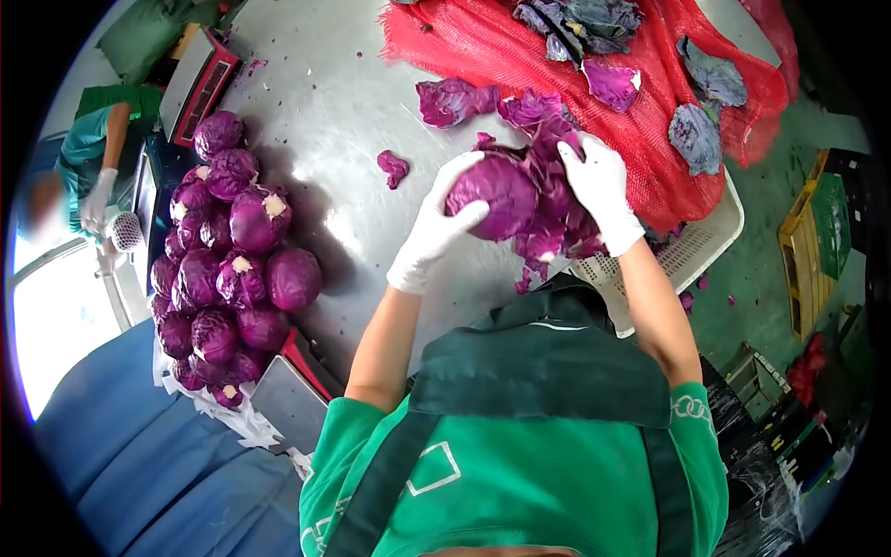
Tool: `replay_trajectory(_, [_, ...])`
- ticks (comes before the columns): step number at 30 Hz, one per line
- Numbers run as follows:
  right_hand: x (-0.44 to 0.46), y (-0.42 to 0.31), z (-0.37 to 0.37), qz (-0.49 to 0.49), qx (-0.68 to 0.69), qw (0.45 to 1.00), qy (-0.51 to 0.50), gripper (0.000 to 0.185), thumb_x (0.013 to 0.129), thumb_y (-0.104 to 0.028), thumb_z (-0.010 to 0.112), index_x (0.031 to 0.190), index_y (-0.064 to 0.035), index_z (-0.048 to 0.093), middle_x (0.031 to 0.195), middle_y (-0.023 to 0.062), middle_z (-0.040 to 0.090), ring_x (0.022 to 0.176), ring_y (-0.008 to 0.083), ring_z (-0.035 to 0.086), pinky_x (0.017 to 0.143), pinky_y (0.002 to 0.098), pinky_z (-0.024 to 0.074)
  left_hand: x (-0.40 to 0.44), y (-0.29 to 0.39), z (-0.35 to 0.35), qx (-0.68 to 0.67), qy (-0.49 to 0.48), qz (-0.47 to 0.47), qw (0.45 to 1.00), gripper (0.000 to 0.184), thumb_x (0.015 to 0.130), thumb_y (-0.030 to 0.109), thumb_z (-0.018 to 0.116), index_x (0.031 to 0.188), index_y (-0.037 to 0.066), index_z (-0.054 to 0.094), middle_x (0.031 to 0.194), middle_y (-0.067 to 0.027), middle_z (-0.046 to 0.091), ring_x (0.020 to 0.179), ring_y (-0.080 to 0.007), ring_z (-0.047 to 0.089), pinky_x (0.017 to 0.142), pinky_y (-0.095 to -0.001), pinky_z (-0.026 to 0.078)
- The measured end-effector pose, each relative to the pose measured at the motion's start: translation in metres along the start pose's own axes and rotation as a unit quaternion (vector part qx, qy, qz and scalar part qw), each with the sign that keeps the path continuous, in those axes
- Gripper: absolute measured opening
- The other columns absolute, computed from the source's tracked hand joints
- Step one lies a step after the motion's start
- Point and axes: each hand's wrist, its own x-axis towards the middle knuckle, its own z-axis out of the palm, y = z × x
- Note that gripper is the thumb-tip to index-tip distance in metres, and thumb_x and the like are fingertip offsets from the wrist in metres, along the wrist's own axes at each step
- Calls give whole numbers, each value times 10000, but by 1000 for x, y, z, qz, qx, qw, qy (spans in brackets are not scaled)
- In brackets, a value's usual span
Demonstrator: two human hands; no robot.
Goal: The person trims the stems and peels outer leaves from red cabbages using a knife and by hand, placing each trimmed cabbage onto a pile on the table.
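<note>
A round red cabbage (497, 195) is in front of me over the metal table. My left hand (441, 223), in a white glove, grips its left side, with the thumb across the front. My right hand (601, 190), gloved too, is at the right side, its fingers on loose purple cabbage leaves (554, 200). Those leaves partly hide the right fingertips. Torn leaves (455, 100) lie on the table just beyond the cabbage, and a small scrap (393, 169) lies to its left.
Several red cabbages (239, 223) are piled on the left. A red mesh sack (650, 111) with dark outer leaves (696, 139) on it covers the far right. Below it is a white perforated crate (715, 237). Another person (97, 176) is at far left, near a scale (200, 88).
</note>
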Motion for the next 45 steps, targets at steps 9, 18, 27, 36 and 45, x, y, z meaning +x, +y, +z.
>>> replay_trajectory(9, [-17, -21, -10, -32, 244, 941, -232, 580, 819, -363, 773, 1262, -42, 582, 1193, 120, 589, 1115, 281, 598, 950, 363, 478, -7, 7, -5, 75, -10, 10, 997, 776, 752, 363, 814, 1417, 114, 500, 1481, -123, 347, 1412, -296, 312, 1172, -434, 260])
replay_trajectory(18, [-17, 1, 22, -77, -67, 991, -91, 189, 923, -144, 534, 1051, -32, 615, 911, 126, 662, 862, 327, 674, 727, 419, 551, -19, 7, 2, 194, -5, 58, 979, 723, 781, 341, 798, 1415, 132, 520, 1343, -122, 324, 1294, -287, 349, 1151, -422, 260])
replay_trajectory(27, [-10, -54, -7, -94, 27, 960, -262, 663, 851, -577, 648, 1228, -36, 581, 1139, 174, 623, 1098, 340, 611, 952, 447, 480, -53, 18, 8, 277, 22, 66, 958, 726, 776, 247, 794, 1415, 90, 486, 1379, -167, 352, 1323, -333, 366, 1141, -438, 297])
replay_trajectory(36, [-7, -32, -2, -255, -114, 944, -175, 150, 889, -241, 600, 936, -105, 554, 791, 95, 624, 744, 261, 680, 641, 365, 556, -40, 24, 53, 397, 135, 50, 907, 842, 671, 281, 851, 1372, 61, 441, 1411, -166, 436, 1356, -367, 349, 1064, -485, 344])
replay_trajectory(45, [4, -72, -28, -94, 14, 941, -326, 565, 883, -566, 607, 1130, -59, 598, 1106, 163, 661, 1051, 348, 636, 899, 446, 488, -44, 44, 46, 392, 79, 3, 917, 810, 649, 217, 834, 1352, 68, 462, 1396, -172, 472, 1326, -411, 374, 1085, -485, 352])
